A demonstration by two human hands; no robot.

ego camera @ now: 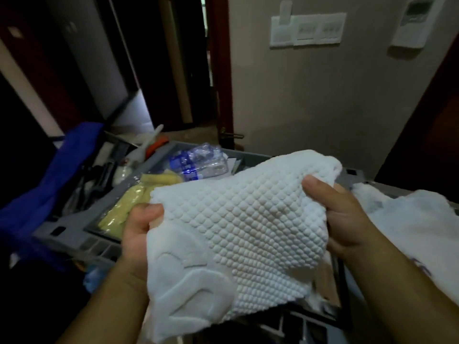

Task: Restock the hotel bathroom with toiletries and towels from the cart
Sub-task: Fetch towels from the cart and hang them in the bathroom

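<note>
A white towel (238, 219) with a bumpy diamond texture and an embossed smooth border fills the middle of the view, held up over the grey cart (74, 232). My left hand (139, 229) grips its left edge, thumb on top. My right hand (335, 212) grips its right side, thumb pressed into the fabric. The towel hides much of the cart's top tray.
The cart's tray holds plastic water bottles (198, 162), yellow packets (134, 202) and a white spray bottle (146, 147). A blue bag (49, 184) hangs at the cart's left. More white linen (417, 224) lies at the right. Behind stand a beige wall with switches (308, 29) and a dark doorway (173, 58).
</note>
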